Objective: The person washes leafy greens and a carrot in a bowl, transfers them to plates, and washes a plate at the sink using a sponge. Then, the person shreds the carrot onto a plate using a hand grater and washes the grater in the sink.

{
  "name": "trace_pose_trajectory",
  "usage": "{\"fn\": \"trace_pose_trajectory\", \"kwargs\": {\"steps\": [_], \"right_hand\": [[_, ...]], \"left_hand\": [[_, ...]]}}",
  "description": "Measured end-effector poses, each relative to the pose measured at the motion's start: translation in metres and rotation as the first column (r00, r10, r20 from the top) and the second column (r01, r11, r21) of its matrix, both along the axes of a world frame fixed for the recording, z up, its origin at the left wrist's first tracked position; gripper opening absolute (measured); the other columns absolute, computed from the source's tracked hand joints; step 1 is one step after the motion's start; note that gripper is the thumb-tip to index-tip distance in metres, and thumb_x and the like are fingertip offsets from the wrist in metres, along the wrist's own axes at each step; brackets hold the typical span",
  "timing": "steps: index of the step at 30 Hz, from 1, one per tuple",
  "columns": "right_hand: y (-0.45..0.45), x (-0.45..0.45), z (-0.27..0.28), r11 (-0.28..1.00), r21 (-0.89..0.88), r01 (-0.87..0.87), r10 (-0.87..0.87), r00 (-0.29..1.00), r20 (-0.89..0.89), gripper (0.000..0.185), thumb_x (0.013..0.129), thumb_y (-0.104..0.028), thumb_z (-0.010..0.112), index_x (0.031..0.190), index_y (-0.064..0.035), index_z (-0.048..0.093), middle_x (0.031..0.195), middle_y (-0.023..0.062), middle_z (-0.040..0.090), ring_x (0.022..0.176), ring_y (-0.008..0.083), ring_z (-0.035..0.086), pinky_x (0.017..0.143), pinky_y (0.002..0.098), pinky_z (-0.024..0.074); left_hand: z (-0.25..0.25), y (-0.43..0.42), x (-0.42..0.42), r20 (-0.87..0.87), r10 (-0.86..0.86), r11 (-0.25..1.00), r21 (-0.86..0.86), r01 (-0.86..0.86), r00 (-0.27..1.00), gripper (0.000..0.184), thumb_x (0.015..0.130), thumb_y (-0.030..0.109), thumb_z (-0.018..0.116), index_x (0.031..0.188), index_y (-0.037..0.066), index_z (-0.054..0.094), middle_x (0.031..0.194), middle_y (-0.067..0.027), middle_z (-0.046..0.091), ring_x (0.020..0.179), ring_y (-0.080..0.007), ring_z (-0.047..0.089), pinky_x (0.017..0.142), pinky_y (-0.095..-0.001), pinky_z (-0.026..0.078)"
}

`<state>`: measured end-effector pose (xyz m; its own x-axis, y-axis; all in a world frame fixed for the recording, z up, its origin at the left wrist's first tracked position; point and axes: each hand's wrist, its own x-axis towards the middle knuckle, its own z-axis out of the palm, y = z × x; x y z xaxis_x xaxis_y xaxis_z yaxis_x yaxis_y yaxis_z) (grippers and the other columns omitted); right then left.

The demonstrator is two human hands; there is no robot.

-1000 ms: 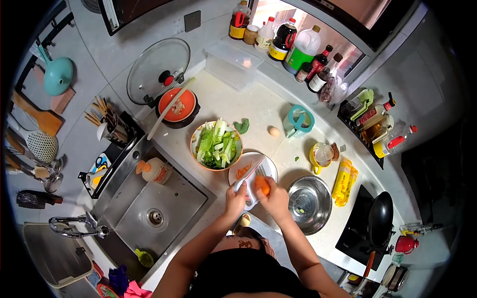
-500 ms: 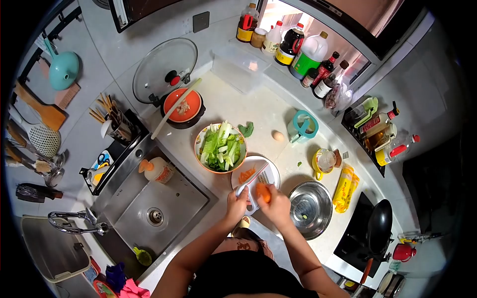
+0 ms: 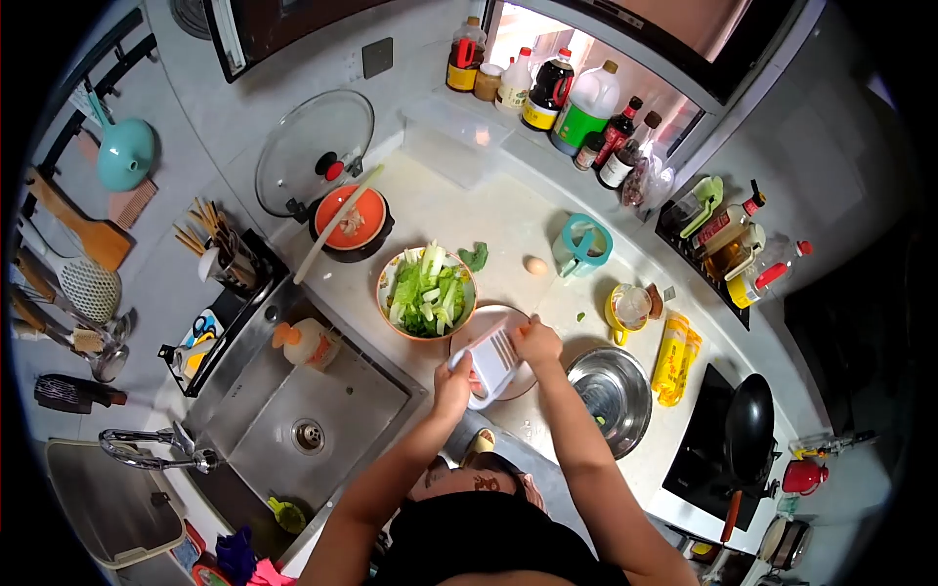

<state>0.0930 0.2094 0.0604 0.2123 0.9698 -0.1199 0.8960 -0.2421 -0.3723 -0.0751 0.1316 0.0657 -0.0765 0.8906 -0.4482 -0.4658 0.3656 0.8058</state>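
My left hand (image 3: 452,386) is closed around the near, handle end of a white grater (image 3: 493,359). The grater is tilted over a white plate (image 3: 487,317), its slotted part towards the far right. My right hand (image 3: 537,344) is closed at the grater's far right edge, fingertips against it. No carrot shows now; it may be hidden by my right hand or the grater. The plate's middle is covered by the grater. Just left of the plate stands a bowl of cut green leaves (image 3: 427,293). A steel bowl (image 3: 635,396) is right of my right hand.
The sink (image 3: 357,430) lies to the left, with a soap bottle (image 3: 313,347) in it. Behind are an orange-lined pot (image 3: 366,217), an egg (image 3: 535,266) and a teal-lidded jug (image 3: 586,244). A yellow cup (image 3: 618,317), yellow packet (image 3: 676,361) and black pan (image 3: 749,420) are at the right.
My right hand has moved from the grater's lower right side up to its far edge. The carrot and orange shreds seen earlier are out of sight. The grater now shows its broad face.
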Motion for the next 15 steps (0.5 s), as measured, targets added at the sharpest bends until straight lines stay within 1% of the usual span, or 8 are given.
{"fn": "trace_pose_trajectory", "kwargs": {"steps": [2, 3, 5, 6, 7, 10, 12, 15], "right_hand": [[0.003, 0.026, -0.029, 0.996, 0.005, 0.086, -0.085, 0.993, -0.078, 0.043, 0.074, -0.043, 0.053, 0.097, -0.0077, 0.056, 0.078, 0.0218, 0.062, 0.075, 0.0372, 0.061, 0.069, 0.0442, 0.0489], [-0.003, 0.028, -0.024, 0.981, 0.18, 0.076, -0.052, 0.99, -0.134, 0.042, 0.077, -0.042, 0.053, 0.099, -0.0064, 0.056, 0.071, 0.0162, 0.062, 0.062, 0.0298, 0.062, 0.055, 0.0382, 0.0494], [-0.012, 0.036, -0.019, 0.96, -0.124, 0.252, -0.266, 0.674, -0.689, 0.041, 0.08, -0.041, 0.051, 0.098, -0.0051, 0.057, 0.065, 0.0102, 0.059, 0.052, 0.0215, 0.057, 0.046, 0.0316, 0.0448], [-0.022, 0.035, 0.003, 0.917, -0.3, 0.263, -0.385, 0.388, -0.838, 0.041, 0.081, -0.041, 0.05, 0.098, -0.0045, 0.057, 0.062, 0.0071, 0.058, 0.048, 0.0173, 0.055, 0.041, 0.0283, 0.0425], [-0.029, 0.028, 0.017, 0.91, -0.339, 0.239, -0.402, 0.308, -0.862, 0.035, 0.084, -0.035, 0.049, 0.096, -0.0034, 0.059, 0.064, 0.0034, 0.054, 0.042, 0.0096, 0.045, 0.035, 0.0214, 0.0338], [-0.052, 0.017, 0.013, 0.987, -0.044, 0.158, -0.137, 0.651, -0.747, 0.032, 0.083, -0.03, 0.052, 0.097, -0.0023, 0.059, 0.071, 0.006, 0.056, 0.042, 0.0107, 0.047, 0.036, 0.0216, 0.0347], [-0.068, 0.003, 0.02, 0.919, 0.395, -0.015, 0.174, 0.912, -0.371, 0.031, 0.077, -0.025, 0.058, 0.097, -0.0011, 0.059, 0.08, 0.0131, 0.059, 0.067, 0.0228, 0.059, 0.059, 0.0326, 0.0476], [-0.084, -0.039, 0.076, 0.915, 0.379, -0.14, 0.188, 0.978, -0.091, 0.034, 0.073, -0.032, 0.06, 0.095, -0.0061, 0.059, 0.091, 0.0163, 0.057, 0.068, 0.0336, 0.061, 0.06, 0.0415, 0.0501]], "left_hand": [[-0.009, -0.006, -0.003, -0.008, -0.009, 1.0, 0.012, 0.009, 1.0, 0.028, 0.09, 0.024, 0.049, 0.093, -0.002, 0.058, 0.07, -0.0045, 0.054, 0.057, -0.0113, 0.053, 0.047, -0.0224, 0.047], [0.001, -0.007, -0.006, 0.005, -0.004, 1.0, -0.011, 0.004, 1.0, 0.028, 0.09, 0.026, 0.049, 0.094, -0.001, 0.057, 0.073, -0.0044, 0.055, 0.061, -0.012, 0.054, 0.052, -0.0245, 0.048], [-0.003, -0.007, -0.01, 0.017, -0.019, 1.0, 0.016, 0.018, 1.0, 0.029, 0.09, 0.026, 0.049, 0.096, -0.001, 0.057, 0.074, -0.0042, 0.055, 0.061, -0.0117, 0.054, 0.053, -0.0248, 0.049], [-0.007, -0.007, -0.009, 0.025, -0.031, 0.999, 0.029, 0.03, 0.999, 0.029, 0.09, 0.026, 0.049, 0.097, -0.001, 0.057, 0.074, -0.0041, 0.055, 0.061, -0.0115, 0.053, 0.053, -0.025, 0.049], [-0.011, -0.006, -0.005, 0.019, -0.033, 0.998, 0.049, 0.032, 0.999, 0.029, 0.089, 0.026, 0.05, 0.097, -0.002, 0.057, 0.074, -0.0047, 0.055, 0.061, -0.0117, 0.054, 0.052, -0.0253, 0.049], [-0.013, -0.005, 0.004, 0.004, -0.005, 0.998, 0.068, 0.005, 1.0, 0.029, 0.087, 0.024, 0.053, 0.092, -0.004, 0.057, 0.07, -0.0063, 0.055, 0.055, -0.0126, 0.054, 0.047, -0.0244, 0.049], [-0.013, -0.005, 0.005, -0.011, -0.017, 0.998, 0.062, 0.017, 1.0, 0.028, 0.088, 0.024, 0.053, 0.091, -0.004, 0.057, 0.07, -0.0068, 0.055, 0.057, -0.013, 0.054, 0.049, -0.0253, 0.049], [-0.012, -0.006, 0.006, -0.016, -0.047, 0.998, 0.037, 0.048, 0.999, 0.029, 0.089, 0.024, 0.051, 0.095, -0.004, 0.057, 0.073, -0.0055, 0.054, 0.061, -0.0124, 0.054, 0.051, -0.0257, 0.05]]}}
